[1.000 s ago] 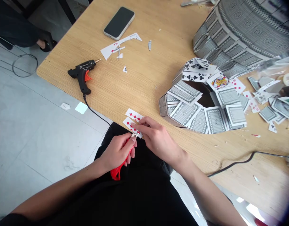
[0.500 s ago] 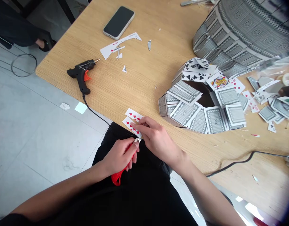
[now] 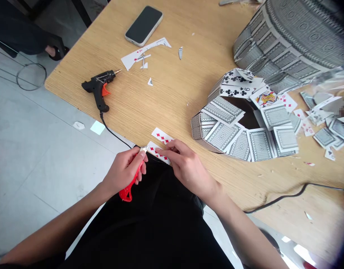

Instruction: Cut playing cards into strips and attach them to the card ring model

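Observation:
In my left hand (image 3: 125, 170) is a red-handled tool (image 3: 129, 188), perhaps scissors, its short metal end beside the left end of a diamond card. My right hand (image 3: 187, 164) has its fingertips on that diamond card (image 3: 152, 148) at the table's front edge; its thumb and index finger are close together. A second diamond piece (image 3: 160, 135) lies just behind, partly under the right fingers. Right of my hands, a many-sided ring built of playing cards (image 3: 222, 134) stands with a dark opening in its middle.
A black glue gun (image 3: 98, 87) with its cord lies at the left, a phone (image 3: 144, 26) behind it. Card scraps (image 3: 132, 58) are nearby. A large card-covered structure (image 3: 289, 41) stands back right, loose cards (image 3: 325, 136) beside it. A black cable (image 3: 284, 194) crosses the right side.
My left hand has moved left and up with the red tool, from the near right end of the diamond card to its left end. My right hand has hardly moved.

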A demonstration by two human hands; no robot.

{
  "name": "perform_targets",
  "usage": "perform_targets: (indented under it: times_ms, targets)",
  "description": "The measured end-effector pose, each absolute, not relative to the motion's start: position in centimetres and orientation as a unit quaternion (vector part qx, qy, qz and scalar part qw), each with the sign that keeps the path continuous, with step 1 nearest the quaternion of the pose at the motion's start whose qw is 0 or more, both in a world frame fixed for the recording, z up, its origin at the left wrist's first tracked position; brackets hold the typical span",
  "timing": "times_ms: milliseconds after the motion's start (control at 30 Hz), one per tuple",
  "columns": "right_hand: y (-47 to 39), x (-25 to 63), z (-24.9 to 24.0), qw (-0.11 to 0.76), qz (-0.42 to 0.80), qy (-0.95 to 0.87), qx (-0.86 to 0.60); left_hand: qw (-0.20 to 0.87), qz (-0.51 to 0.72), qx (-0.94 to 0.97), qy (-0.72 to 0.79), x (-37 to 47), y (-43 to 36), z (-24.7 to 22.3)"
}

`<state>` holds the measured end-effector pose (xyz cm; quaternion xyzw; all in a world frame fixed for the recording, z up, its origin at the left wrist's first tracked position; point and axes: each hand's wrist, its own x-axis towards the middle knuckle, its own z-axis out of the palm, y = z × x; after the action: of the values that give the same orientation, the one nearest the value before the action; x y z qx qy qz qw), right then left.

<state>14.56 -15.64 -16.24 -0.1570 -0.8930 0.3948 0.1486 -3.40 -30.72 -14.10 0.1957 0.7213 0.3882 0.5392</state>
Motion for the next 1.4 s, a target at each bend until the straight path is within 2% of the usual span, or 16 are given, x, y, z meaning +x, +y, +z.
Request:
perform_targets:
  times_ms: [933, 1400]
  targets:
    - [-16.0, 14.5, -16.2, 0.144, 0.385, -0.898, -0.158, 0.596, 0.372, 0.173, 0.690, -1.6, -30.9, -14.2]
    - [-16.0, 14.7, -16.4, 0.145, 0.377, -0.900, -0.161, 0.583, 0.370, 0.187, 0.699, -1.0, -31.2, -14.4]
